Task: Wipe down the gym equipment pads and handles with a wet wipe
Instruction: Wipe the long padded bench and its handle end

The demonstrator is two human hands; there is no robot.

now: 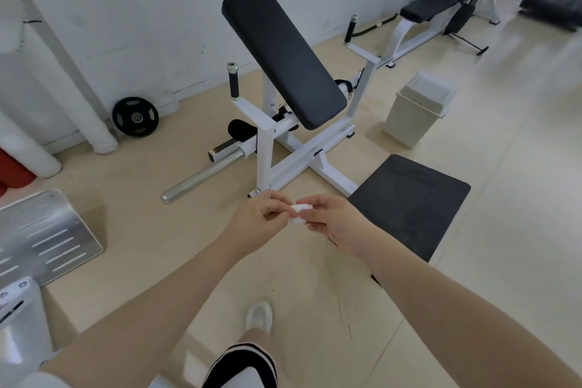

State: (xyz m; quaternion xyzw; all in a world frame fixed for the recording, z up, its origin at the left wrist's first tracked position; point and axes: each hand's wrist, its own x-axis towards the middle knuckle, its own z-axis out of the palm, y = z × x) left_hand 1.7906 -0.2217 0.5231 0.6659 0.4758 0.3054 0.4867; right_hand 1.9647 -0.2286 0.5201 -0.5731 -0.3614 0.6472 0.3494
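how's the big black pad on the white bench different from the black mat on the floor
The long black padded bench pad is raised on the white metal frame and tilted steeply; the flat black floor mat lies level on the floor. The pad is thick with rounded corners; the mat looks thin and squarer. The pad's surface looks smooth, while the mat shows a faint texture. Both are black.

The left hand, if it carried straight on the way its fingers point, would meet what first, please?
The small white folded wipe that the left hand already pinches, then almost at once the right hand facing it.
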